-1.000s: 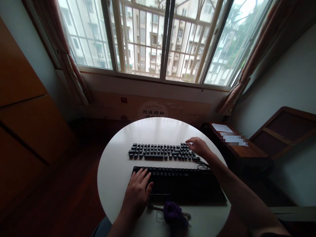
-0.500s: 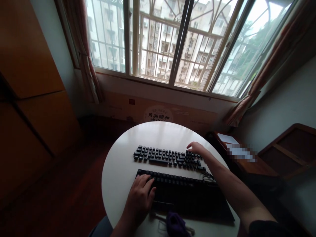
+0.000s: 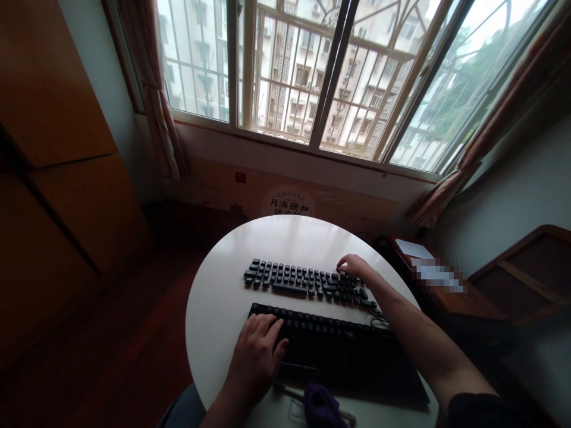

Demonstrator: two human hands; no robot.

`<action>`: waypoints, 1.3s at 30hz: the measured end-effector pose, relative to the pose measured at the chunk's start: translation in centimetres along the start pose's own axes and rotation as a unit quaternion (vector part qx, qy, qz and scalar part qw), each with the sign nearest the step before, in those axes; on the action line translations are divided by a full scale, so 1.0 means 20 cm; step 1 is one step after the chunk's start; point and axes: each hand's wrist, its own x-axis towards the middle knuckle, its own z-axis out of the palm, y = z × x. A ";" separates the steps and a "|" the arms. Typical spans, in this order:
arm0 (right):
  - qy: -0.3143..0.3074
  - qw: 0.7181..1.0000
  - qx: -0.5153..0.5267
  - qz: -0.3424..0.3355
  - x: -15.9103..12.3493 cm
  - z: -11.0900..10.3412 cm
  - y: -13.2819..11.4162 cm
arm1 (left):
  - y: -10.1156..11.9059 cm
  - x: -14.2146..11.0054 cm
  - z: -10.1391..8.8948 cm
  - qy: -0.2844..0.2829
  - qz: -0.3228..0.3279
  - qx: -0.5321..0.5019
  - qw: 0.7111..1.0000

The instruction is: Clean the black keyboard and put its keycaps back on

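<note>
A black keyboard (image 3: 312, 324) lies on the round white table (image 3: 209, 297); its upper rows carry keycaps and its lower part looks flat and dark. My left hand (image 3: 259, 351) rests over its left end, fingers stretched out on the keys. Beyond the keyboard, loose black keycaps (image 3: 289, 278) are laid out in rows like a key layout. At the far right of these rows, my right hand (image 3: 354, 266) reaches down with fingers bent together at a black keycap (image 3: 339, 268), partly hidden by the fingers.
A purple object (image 3: 321, 404) and a thin tool (image 3: 285, 389) lie near the table's front edge. A coiled black cable (image 3: 379, 320) sits under my right forearm. Right of the table stands a wooden surface (image 3: 468, 303) with papers, beside a wooden chair back (image 3: 530, 267). A barred window is ahead.
The view has shifted slightly, moving the table contents a little to the right. Both hands keep nearly the same places over the keyboard and the keycaps.
</note>
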 end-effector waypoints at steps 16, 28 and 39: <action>0.176 0.820 0.543 -0.039 -1.12 0.11 -0.18 | 0.00 0.02 -0.04 0.037 -0.034 -0.077 0.996; 0.251 0.679 0.684 0.094 -1.59 0.25 -0.16 | 0.00 0.03 -0.08 0.086 -0.052 -0.094 0.991; 0.231 0.714 0.657 0.070 -1.66 0.57 -0.37 | -0.03 0.01 -0.04 0.085 0.000 -0.069 0.994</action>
